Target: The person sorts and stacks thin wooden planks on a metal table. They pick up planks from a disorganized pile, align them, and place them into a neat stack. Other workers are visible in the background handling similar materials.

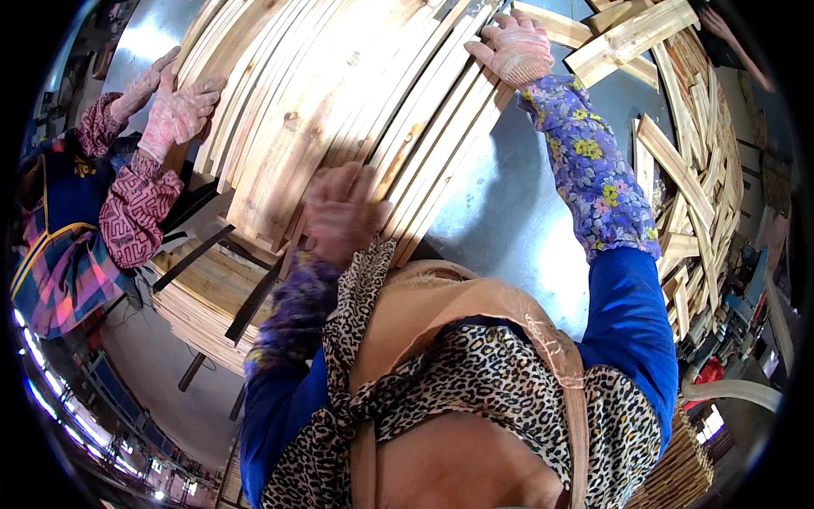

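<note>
Long pale wooden boards [297, 110] lie side by side on a metal table [483, 182], running away from me. My right hand [513, 51], in a pinkish knit glove, rests at the far end of the rightmost wooden strips [449, 140], its fingers apart. Over the near part of the boards is my left hand [343, 212], gloved too and smeared by motion. Whether its fingers grip a strip does not show. Both my forearms wear purple flowered sleeve covers [593, 170].
At the left, a co-worker's gloved hands [174, 114] are at the boards' left edge. Short offcuts [632, 38] lie at the far right, beside a big heap of wood pieces [699, 170]. A stack of boards [199, 297] sits lower at the left, near dark metal bars [254, 301].
</note>
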Motion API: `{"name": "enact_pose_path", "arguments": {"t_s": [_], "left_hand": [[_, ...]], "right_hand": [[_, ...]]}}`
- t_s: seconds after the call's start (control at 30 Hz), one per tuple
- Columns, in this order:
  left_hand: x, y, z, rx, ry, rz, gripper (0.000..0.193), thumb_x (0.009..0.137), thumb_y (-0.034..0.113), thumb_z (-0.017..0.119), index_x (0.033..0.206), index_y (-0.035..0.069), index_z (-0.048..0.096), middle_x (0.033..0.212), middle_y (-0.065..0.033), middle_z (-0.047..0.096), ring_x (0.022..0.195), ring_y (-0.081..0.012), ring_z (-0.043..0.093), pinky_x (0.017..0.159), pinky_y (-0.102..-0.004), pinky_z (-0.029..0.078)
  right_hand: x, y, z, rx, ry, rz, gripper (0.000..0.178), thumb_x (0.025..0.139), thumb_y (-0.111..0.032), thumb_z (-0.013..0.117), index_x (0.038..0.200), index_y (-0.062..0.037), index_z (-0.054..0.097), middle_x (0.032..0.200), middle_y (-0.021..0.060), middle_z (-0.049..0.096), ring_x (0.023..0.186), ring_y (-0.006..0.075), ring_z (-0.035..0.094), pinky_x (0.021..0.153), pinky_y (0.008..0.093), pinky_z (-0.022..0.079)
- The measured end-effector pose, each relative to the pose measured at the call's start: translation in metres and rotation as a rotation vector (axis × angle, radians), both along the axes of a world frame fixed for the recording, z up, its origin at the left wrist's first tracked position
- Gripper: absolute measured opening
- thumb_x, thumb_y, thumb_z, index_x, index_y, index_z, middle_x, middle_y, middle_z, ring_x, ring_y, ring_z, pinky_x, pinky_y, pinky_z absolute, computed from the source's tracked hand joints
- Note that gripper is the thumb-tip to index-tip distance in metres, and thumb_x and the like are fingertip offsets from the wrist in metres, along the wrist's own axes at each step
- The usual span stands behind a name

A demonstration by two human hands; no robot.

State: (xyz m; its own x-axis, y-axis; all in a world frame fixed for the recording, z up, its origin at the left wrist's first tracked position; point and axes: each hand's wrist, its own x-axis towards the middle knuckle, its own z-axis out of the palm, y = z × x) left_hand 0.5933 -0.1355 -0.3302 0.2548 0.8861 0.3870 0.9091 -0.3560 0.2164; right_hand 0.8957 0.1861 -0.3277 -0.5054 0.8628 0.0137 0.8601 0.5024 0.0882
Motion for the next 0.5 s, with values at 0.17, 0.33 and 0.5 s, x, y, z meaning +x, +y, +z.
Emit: {"name": "enact_pose_path", "arguments": {"t_s": [0.17, 0.33, 0.5], "left_hand": [[0.022, -0.016, 0.017, -0.085, -0.026, 0.18, 0.061, 0.103, 0.048, 0.07, 0.147, 0.006, 0.064, 0.121, -0.0173, 0.071, 0.093, -0.0335, 0.072, 0.08, -0.051, 0.06], [0.006, 0.025, 0.076, -0.397, -0.23, 0.232, 0.047, 0.097, 0.029, 0.079, 0.138, 0.011, 0.065, 0.091, -0.0085, 0.071, 0.083, -0.0288, 0.07, 0.071, -0.0453, 0.056], [-0.078, 0.045, 0.092, -0.45, -0.249, 0.212, 0.05, 0.095, 0.026, 0.077, 0.14, 0.006, 0.065, 0.117, -0.0176, 0.072, 0.107, -0.0374, 0.069, 0.092, -0.0514, 0.054]], "right_hand": [[-0.02, -0.027, 0.042, -0.333, 0.502, -0.042, 0.059, 0.103, -0.058, 0.062, 0.133, -0.0108, 0.079, 0.14, 0.0139, 0.071, 0.137, 0.0367, 0.06, 0.118, 0.0467, 0.045], [-0.003, -0.075, 0.027, -0.344, 1.181, -0.319, 0.063, 0.105, -0.042, 0.072, 0.154, -0.0039, 0.061, 0.149, 0.02, 0.068, 0.138, 0.0335, 0.063, 0.117, 0.0414, 0.049], [0.056, -0.165, -0.042, -0.601, 1.131, -0.761, 0.082, 0.105, -0.051, 0.066, 0.162, 0.0044, 0.044, 0.146, 0.0248, 0.067, 0.135, 0.0348, 0.065, 0.116, 0.0425, 0.05]]}}
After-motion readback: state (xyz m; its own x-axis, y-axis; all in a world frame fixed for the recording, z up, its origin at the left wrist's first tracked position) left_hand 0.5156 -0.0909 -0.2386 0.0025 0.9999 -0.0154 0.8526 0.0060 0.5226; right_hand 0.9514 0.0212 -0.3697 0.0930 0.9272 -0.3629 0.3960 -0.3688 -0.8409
